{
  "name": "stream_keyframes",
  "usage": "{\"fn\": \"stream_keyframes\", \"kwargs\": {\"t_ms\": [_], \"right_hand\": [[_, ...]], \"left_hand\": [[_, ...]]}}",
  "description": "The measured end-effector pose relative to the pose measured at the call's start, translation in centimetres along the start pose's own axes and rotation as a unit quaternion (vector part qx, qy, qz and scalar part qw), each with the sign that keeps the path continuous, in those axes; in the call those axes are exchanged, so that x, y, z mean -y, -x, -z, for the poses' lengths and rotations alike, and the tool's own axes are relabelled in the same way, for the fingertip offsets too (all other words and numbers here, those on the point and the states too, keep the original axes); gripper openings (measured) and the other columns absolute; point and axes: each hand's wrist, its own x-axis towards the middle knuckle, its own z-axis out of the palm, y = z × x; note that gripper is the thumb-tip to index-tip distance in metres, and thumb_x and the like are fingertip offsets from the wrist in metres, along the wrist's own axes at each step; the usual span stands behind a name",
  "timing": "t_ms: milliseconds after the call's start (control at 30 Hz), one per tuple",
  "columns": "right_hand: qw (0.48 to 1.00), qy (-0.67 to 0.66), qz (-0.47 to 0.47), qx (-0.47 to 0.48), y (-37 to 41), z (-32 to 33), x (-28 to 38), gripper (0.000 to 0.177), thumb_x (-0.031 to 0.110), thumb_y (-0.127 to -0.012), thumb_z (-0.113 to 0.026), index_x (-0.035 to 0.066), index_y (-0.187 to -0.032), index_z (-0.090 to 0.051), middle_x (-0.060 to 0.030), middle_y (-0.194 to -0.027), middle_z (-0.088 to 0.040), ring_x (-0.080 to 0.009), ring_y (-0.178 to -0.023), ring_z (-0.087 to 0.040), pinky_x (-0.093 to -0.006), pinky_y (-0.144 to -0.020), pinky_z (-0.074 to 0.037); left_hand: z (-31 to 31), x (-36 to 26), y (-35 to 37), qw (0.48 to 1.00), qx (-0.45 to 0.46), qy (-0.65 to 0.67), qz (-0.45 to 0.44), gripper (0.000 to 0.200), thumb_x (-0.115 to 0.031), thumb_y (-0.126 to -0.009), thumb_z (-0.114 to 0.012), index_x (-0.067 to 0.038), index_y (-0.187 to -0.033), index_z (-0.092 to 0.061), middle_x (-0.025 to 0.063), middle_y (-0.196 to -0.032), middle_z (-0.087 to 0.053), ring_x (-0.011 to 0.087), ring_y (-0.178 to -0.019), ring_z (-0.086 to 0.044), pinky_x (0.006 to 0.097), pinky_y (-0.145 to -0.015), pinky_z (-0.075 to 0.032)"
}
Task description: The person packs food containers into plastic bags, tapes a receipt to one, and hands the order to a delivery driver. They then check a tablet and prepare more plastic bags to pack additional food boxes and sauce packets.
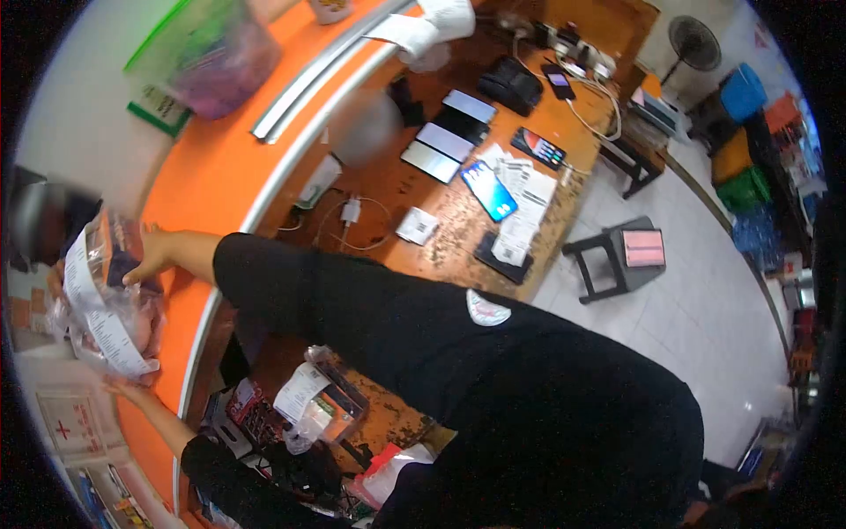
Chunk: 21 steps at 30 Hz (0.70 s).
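A clear plastic bag (141, 322) with a long white receipt (92, 300) on its front is at the counter's outer edge. Inside it, an orange-and-black package (119, 242) shows through. My right hand (159, 251) grips the bag's upper side, thumb across the plastic. My left hand (130, 388) is at the bag's lower end, fingers stretched out flat by its bottom edge. Across the counter, another person's hand (56, 280) is at the bag's far side.
The orange counter (203, 189) carries a green-lidded tub (216, 66) and metal strips (326, 66). On the lower desk are several phones (487, 189), receipts (529, 207), cables and another bagged package (322, 401). A black stool (617, 260) stands on the tiled floor.
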Motion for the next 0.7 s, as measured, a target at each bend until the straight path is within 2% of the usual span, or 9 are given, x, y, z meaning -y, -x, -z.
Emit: {"fn": "stream_keyframes", "kwargs": {"t_ms": [100, 233, 367, 433, 533, 567, 600, 633, 700], "right_hand": [[0.998, -0.037, 0.019, 0.048, 7.5, 2.1, -0.4, 0.105, 0.062, -0.081, -0.070, -0.008, -0.149, -0.030, -0.0341, -0.157, -0.023, -0.0463, -0.146, -0.026, -0.0454, -0.120, -0.024], [0.951, -0.070, 0.277, -0.116, 35.1, 6.9, 0.5, 0.041, 0.033, -0.097, -0.061, 0.003, -0.125, -0.060, -0.0187, -0.119, -0.066, -0.0355, -0.110, -0.063, -0.0447, -0.097, -0.049], [0.990, 0.043, -0.135, 0.022, 58.5, 11.2, -11.0, 0.026, 0.034, -0.096, -0.061, 0.014, -0.108, -0.073, -0.0142, -0.096, -0.071, -0.0330, -0.090, -0.068, -0.0455, -0.078, -0.053], [0.965, 0.159, -0.202, 0.054, 67.2, 16.5, -16.0, 0.027, 0.034, -0.093, -0.063, 0.013, -0.106, -0.073, -0.0146, -0.096, -0.071, -0.0351, -0.088, -0.068, -0.0477, -0.077, -0.053], [0.878, 0.177, -0.436, -0.092, 71.2, 25.8, -17.4, 0.026, 0.031, -0.092, -0.063, 0.012, -0.108, -0.072, -0.0163, -0.100, -0.069, -0.0349, -0.092, -0.067, -0.0459, -0.080, -0.053], [0.877, 0.225, -0.404, -0.134, 71.1, 27.7, -19.5, 0.028, 0.030, -0.092, -0.063, 0.012, -0.112, -0.071, -0.0165, -0.107, -0.068, -0.0345, -0.098, -0.066, -0.0461, -0.084, -0.052], [0.872, 0.271, -0.368, -0.174, 71.0, 29.3, -22.6, 0.030, 0.030, -0.092, -0.063, 0.012, -0.116, -0.069, -0.0166, -0.115, -0.066, -0.0342, -0.103, -0.064, -0.0464, -0.087, -0.050], [0.865, 0.317, -0.326, -0.214, 70.6, 31.2, -25.1, 0.033, 0.030, -0.092, -0.063, 0.012, -0.119, -0.068, -0.0167, -0.122, -0.065, -0.0338, -0.108, -0.063, -0.0467, -0.091, -0.049], [0.865, 0.386, -0.286, -0.143, 67.5, 32.8, -27.1, 0.051, 0.035, -0.092, -0.063, 0.008, -0.134, -0.056, -0.0191, -0.141, -0.051, -0.0350, -0.127, -0.050, -0.0508, -0.102, -0.040]], "left_hand": [[0.7, -0.6, 1.2, 0.998, 0.064, -0.002, 0.015, 0.098, -0.057, -0.095, -0.056, -0.001, -0.157, -0.006, 0.0179, -0.163, -0.015, 0.0346, -0.143, -0.034, 0.0478, -0.116, -0.032], [3.7, -3.6, 5.1, 0.989, 0.142, -0.014, 0.038, 0.092, -0.055, -0.098, -0.054, -0.001, -0.157, -0.010, 0.0188, -0.162, -0.018, 0.0342, -0.143, -0.034, 0.0469, -0.115, -0.034], [6.4, -6.4, 13.4, 0.984, 0.177, -0.016, 0.024, 0.086, -0.052, -0.100, -0.052, -0.001, -0.157, -0.014, 0.0197, -0.161, -0.020, 0.0338, -0.143, -0.034, 0.0459, -0.114, -0.036], [5.6, -9.3, 23.7, 0.995, 0.069, -0.062, -0.044, 0.065, -0.043, -0.104, -0.045, 0.003, -0.149, -0.034, 0.0227, -0.150, -0.040, 0.0315, -0.137, -0.044, 0.0430, -0.109, -0.041], [-1.7, -15.6, 43.7, 0.959, 0.052, -0.158, -0.227, 0.039, -0.033, -0.105, -0.040, 0.002, -0.113, -0.055, 0.0121, -0.101, -0.058, 0.0217, -0.091, -0.057, 0.0346, -0.081, -0.048], [-3.0, -14.0, 48.1, 0.990, 0.086, -0.011, -0.111, 0.032, -0.031, -0.104, -0.041, -0.001, -0.103, -0.055, 0.0092, -0.094, -0.054, 0.0188, -0.085, -0.053, 0.0328, -0.073, -0.045], [-3.7, -10.5, 52.5, 0.983, 0.112, -0.077, -0.120, 0.030, -0.030, -0.103, -0.043, -0.003, -0.100, -0.055, 0.0088, -0.094, -0.056, 0.0178, -0.088, -0.055, 0.0313, -0.072, -0.044], [-10.6, -13.5, 60.2, 0.991, 0.128, -0.017, 0.026, 0.023, -0.023, -0.099, -0.051, -0.001, -0.104, -0.057, 0.0090, -0.096, -0.058, 0.0190, -0.092, -0.057, 0.0322, -0.078, -0.046], [-18.8, -8.3, 67.5, 0.917, 0.306, -0.083, 0.244, 0.032, -0.012, -0.092, -0.067, 0.001, -0.120, -0.059, 0.0124, -0.120, -0.061, 0.0221, -0.108, -0.060, 0.0327, -0.094, -0.047]]}}
